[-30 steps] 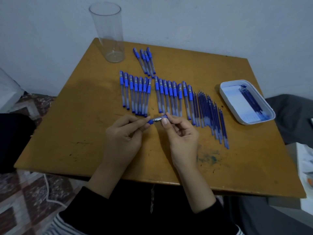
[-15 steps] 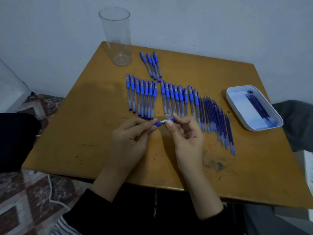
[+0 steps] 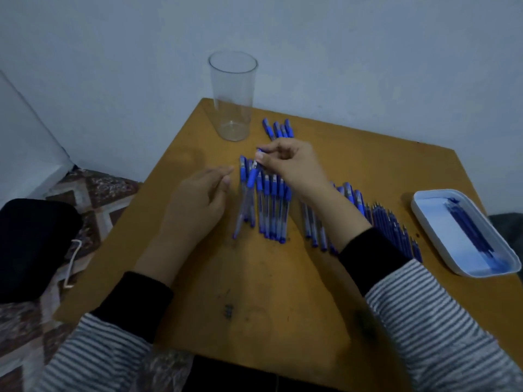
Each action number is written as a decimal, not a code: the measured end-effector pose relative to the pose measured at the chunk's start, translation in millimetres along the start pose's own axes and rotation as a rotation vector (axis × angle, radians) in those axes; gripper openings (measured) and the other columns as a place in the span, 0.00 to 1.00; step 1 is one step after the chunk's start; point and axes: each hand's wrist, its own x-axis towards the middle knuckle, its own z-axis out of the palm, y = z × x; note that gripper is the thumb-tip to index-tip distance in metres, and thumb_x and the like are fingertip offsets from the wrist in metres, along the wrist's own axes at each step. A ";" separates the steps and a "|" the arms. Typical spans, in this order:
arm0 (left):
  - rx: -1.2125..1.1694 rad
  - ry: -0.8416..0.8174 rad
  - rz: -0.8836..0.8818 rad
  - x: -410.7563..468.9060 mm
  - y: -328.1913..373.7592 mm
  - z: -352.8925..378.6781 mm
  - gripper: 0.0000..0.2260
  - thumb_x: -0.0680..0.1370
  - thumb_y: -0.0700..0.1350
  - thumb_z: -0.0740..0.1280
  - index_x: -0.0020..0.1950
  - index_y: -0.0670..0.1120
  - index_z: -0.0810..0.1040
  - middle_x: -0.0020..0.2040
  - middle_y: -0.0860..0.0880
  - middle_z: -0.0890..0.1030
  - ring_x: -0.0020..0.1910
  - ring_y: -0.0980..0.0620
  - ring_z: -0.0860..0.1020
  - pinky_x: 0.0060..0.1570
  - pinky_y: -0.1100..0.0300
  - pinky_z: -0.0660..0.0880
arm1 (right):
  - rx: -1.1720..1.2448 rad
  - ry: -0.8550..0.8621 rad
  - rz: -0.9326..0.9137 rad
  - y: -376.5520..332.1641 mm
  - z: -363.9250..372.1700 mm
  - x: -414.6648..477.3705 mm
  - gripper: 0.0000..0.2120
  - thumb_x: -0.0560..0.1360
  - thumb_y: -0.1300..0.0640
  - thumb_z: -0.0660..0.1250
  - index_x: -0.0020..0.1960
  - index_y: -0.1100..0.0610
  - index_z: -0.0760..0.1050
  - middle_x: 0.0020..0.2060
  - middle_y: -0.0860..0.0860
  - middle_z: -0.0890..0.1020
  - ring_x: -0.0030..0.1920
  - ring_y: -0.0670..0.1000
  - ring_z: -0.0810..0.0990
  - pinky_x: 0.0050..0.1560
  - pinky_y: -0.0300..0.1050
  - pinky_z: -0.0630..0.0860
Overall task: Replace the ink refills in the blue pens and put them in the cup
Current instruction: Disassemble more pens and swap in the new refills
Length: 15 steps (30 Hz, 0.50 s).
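Note:
My right hand (image 3: 288,165) reaches forward over the pen rows and pinches a blue capped pen (image 3: 249,190) near its cap end, the barrel hanging down toward me. My left hand (image 3: 198,202) hovers beside it with relaxed, nearly straight fingers and holds nothing. A row of several blue pens (image 3: 271,210) lies under my hands on the wooden table (image 3: 254,292). Several more pens (image 3: 278,128) lie beyond my right hand, near the clear cup (image 3: 233,94), which stands upright at the table's far left corner with nothing visible inside.
Several loose blue refills (image 3: 393,230) lie right of my right forearm. A white tray (image 3: 441,216) holding refills sits at the table's right edge. A black bag (image 3: 31,244) lies on the floor at the left. The wall runs close behind the table.
My left hand has let go of the pen. My right hand has carried it forward and left, toward the cup. The camera has tilted, so the table sits lower in view.

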 end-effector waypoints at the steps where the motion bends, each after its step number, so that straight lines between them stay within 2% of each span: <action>1: 0.043 -0.031 -0.045 7.8 -7.1 0.1 0.14 0.84 0.46 0.63 0.68 0.46 0.79 0.67 0.48 0.80 0.65 0.49 0.77 0.62 0.62 0.70 | -0.046 -0.036 0.010 1.2 3.8 13.6 0.03 0.75 0.63 0.73 0.48 0.61 0.80 0.32 0.52 0.81 0.33 0.44 0.79 0.39 0.35 0.78; 3: 0.118 -0.080 -0.113 21.5 -17.3 1.3 0.17 0.84 0.47 0.62 0.72 0.47 0.76 0.71 0.47 0.76 0.71 0.47 0.72 0.68 0.54 0.69 | -0.131 -0.108 0.029 5.3 11.5 37.8 0.03 0.75 0.61 0.74 0.46 0.59 0.81 0.33 0.53 0.80 0.34 0.46 0.79 0.39 0.36 0.77; 6: 0.189 -0.134 -0.164 35.6 -25.8 2.9 0.19 0.85 0.49 0.60 0.75 0.48 0.73 0.76 0.46 0.70 0.77 0.44 0.65 0.74 0.49 0.63 | -0.241 -0.162 0.033 14.5 20.7 67.6 0.03 0.74 0.58 0.74 0.43 0.54 0.81 0.27 0.45 0.77 0.32 0.43 0.77 0.40 0.41 0.78; 8: 0.193 -0.165 -0.192 40.2 -31.1 3.8 0.20 0.85 0.50 0.59 0.77 0.49 0.70 0.79 0.47 0.66 0.79 0.45 0.60 0.76 0.49 0.58 | -0.314 -0.182 0.019 20.0 24.4 81.3 0.03 0.75 0.57 0.74 0.45 0.57 0.83 0.25 0.43 0.76 0.28 0.39 0.74 0.36 0.35 0.73; 10: 0.191 -0.198 -0.222 40.5 -35.9 5.5 0.21 0.85 0.51 0.58 0.78 0.49 0.68 0.80 0.48 0.64 0.80 0.47 0.57 0.78 0.51 0.54 | -0.417 -0.195 -0.007 22.9 26.3 88.7 0.08 0.75 0.55 0.73 0.51 0.59 0.84 0.32 0.47 0.81 0.32 0.39 0.76 0.35 0.31 0.71; 12: 0.225 -0.244 -0.236 40.3 -40.3 7.9 0.23 0.85 0.54 0.55 0.79 0.50 0.65 0.81 0.49 0.61 0.81 0.48 0.55 0.78 0.52 0.50 | -0.492 -0.210 -0.021 24.2 26.0 92.3 0.09 0.75 0.53 0.73 0.53 0.57 0.84 0.41 0.52 0.85 0.42 0.45 0.80 0.40 0.32 0.72; 15: 0.257 -0.267 -0.230 41.2 -42.4 10.0 0.24 0.85 0.56 0.54 0.80 0.51 0.63 0.82 0.50 0.59 0.81 0.48 0.53 0.78 0.54 0.47 | -0.501 -0.229 -0.013 26.7 24.1 94.5 0.09 0.75 0.53 0.73 0.53 0.55 0.84 0.43 0.50 0.84 0.45 0.45 0.80 0.41 0.28 0.72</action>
